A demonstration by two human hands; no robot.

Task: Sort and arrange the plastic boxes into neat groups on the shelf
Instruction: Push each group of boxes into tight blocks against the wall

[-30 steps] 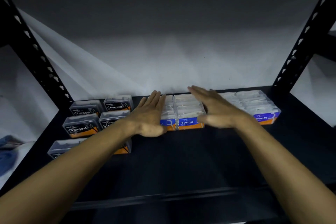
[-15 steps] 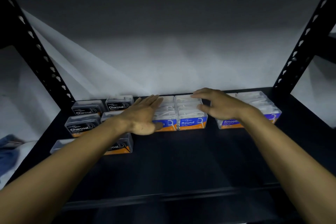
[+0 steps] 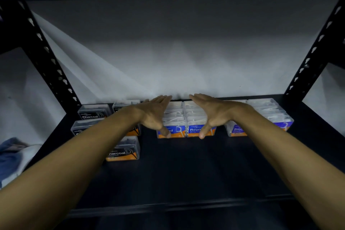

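On the black shelf (image 3: 186,170), two rows of clear "Round" boxes (image 3: 186,117) with blue and orange labels stand side by side at the back middle. My left hand (image 3: 156,114) lies flat against their left side, fingers straight, thumb on the front label. My right hand (image 3: 211,112) presses the right side the same way. The "Smooth" boxes (image 3: 270,114) stand further right, partly behind my right forearm. Dark "Charcoal" boxes (image 3: 93,113) sit at the back left, and one more Charcoal box (image 3: 125,150) stands nearer the front.
Black perforated uprights (image 3: 50,61) (image 3: 313,56) frame the shelf on both sides, with a white wall behind. A blue cloth (image 3: 9,157) lies off the shelf at the far left.
Both hands moved from on top of the boxes to either side of the Round group, palms facing each other. My right hand left the Smooth boxes and straightened its fingers.
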